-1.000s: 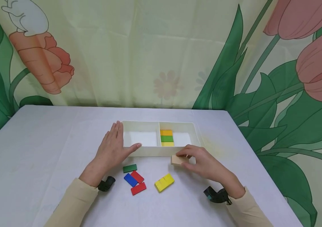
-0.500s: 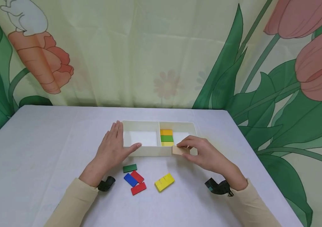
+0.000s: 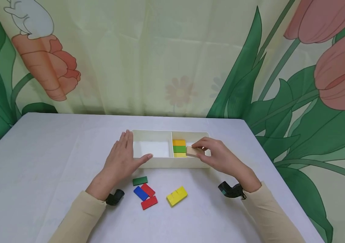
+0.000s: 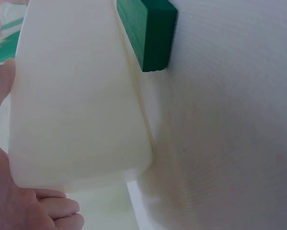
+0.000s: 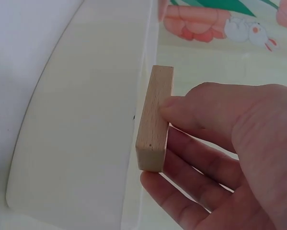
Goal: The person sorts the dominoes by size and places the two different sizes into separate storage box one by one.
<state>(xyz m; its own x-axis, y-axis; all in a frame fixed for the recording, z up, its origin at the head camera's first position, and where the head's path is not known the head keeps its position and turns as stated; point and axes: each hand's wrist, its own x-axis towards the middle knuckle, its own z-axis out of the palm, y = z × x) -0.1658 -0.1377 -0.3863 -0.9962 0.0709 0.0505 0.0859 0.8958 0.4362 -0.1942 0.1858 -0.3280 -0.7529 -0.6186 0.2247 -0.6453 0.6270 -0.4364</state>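
A plain wooden block [image 3: 193,151] is pinched between the thumb and fingers of my right hand [image 3: 222,158], over the right compartment of a white two-compartment box [image 3: 160,163]. In the right wrist view the wooden block [image 5: 155,112] appears beside the box's rim. Orange [image 3: 179,142], green [image 3: 179,149] and yellow [image 3: 180,155] blocks lie in a row against the divider in that compartment. My left hand [image 3: 119,157] rests along the box's left end, fingers straight, thumb reaching over the front rim.
Before the box lie a green block [image 3: 140,181], a blue block [image 3: 140,193], two red blocks [image 3: 149,203] and a yellow piece [image 3: 177,196] with visible seams. A white cloth covers the table [image 3: 54,152]. A printed curtain [image 3: 148,67] hangs behind it.
My right hand has lifted the wooden block from in front of the box, up past the front wall and over the right compartment. The left hand has stayed at the box.
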